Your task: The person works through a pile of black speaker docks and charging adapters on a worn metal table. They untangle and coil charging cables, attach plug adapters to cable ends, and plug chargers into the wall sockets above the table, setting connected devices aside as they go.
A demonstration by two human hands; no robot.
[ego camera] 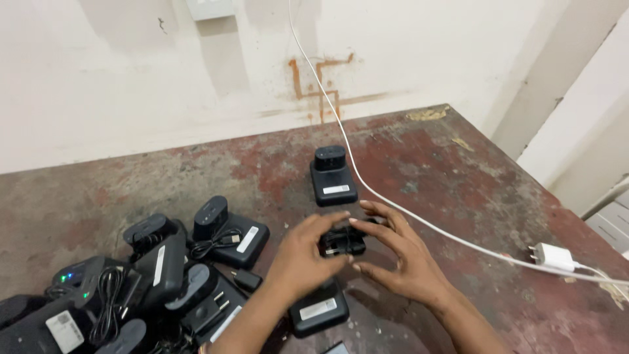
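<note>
Both hands (350, 252) grip a black charger (342, 241).

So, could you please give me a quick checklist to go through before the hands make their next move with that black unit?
1. Both hands on the black unit: left hand, right hand: ok.
2. Its coiled cable tucked in: cannot tell.
3. White cable apart from the hands: not ok, it passes right beside the right hand.
4. Standing charger upright, apart: ok.
5. Pile of black units tidy: not ok.

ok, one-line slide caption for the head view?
Both hands hold a black cable bundle above a worn table, chargers piled left.
</note>
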